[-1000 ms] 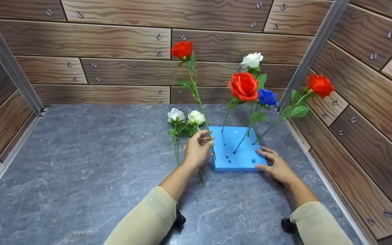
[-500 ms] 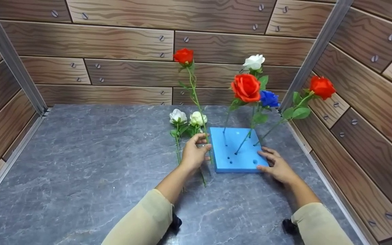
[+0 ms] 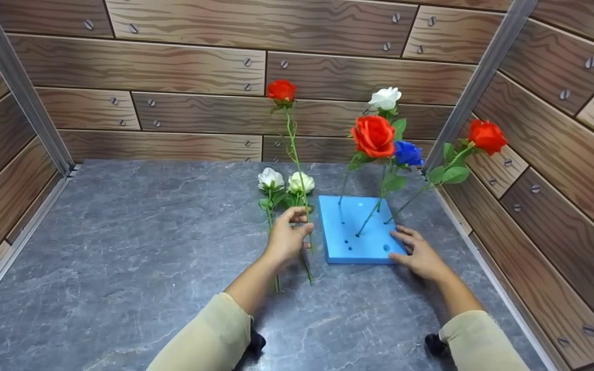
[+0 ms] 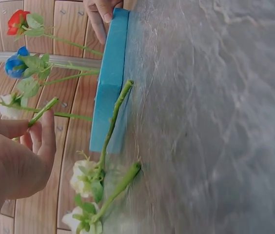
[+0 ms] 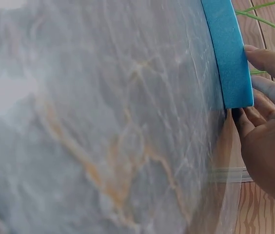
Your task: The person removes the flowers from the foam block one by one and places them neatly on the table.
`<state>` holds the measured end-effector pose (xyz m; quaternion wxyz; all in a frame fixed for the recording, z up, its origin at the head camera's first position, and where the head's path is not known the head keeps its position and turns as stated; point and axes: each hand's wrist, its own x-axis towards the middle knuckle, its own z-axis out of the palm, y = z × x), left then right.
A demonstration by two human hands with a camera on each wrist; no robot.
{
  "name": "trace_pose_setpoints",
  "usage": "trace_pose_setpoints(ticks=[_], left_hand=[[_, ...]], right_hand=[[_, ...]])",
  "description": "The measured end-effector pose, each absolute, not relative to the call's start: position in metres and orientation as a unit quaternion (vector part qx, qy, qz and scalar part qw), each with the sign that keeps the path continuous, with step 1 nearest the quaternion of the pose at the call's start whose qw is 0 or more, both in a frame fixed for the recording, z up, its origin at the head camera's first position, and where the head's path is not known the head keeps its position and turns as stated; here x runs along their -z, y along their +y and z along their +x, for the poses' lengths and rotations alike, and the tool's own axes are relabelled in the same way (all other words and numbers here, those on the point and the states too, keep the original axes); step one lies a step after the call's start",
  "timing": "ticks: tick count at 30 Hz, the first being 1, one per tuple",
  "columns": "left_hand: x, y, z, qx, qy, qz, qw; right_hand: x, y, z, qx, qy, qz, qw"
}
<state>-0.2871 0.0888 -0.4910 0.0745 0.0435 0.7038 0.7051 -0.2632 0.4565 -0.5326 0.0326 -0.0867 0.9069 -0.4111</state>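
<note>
Currently, slender green-stemmed red rose [image 3: 281, 90] in thumb-and-finger pinch of left hand [image 3: 286, 238], lower stem end [image 4: 46, 110] just below grip.

no readable text or labels anywhere

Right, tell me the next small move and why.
Probably lower the red rose onto the table, beside the white rose and cream rose lying there: the left grip pinches its stem and has shifted left, clear of the blue block, while the right grip touches the block's edge.
</note>
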Motion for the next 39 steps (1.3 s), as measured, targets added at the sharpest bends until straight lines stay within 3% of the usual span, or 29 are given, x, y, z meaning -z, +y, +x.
trace_pose_setpoints(ticks=[10,21,39], left_hand=[[0.492,0.077,-0.283,-0.698,0.711,0.04,0.07],[0.492,0.062,-0.277,-0.698,0.706,0.043,0.116],[0.492,0.039,-0.272,-0.681,0.721,0.03,0.123]], right_hand=[[0.535,0.458,-0.26,0.387,0.918,-0.08,0.023],[0.536,0.458,-0.261,0.39,0.917,-0.072,0.026],[0.537,0.459,-0.261,0.426,0.902,-0.058,0.037]])
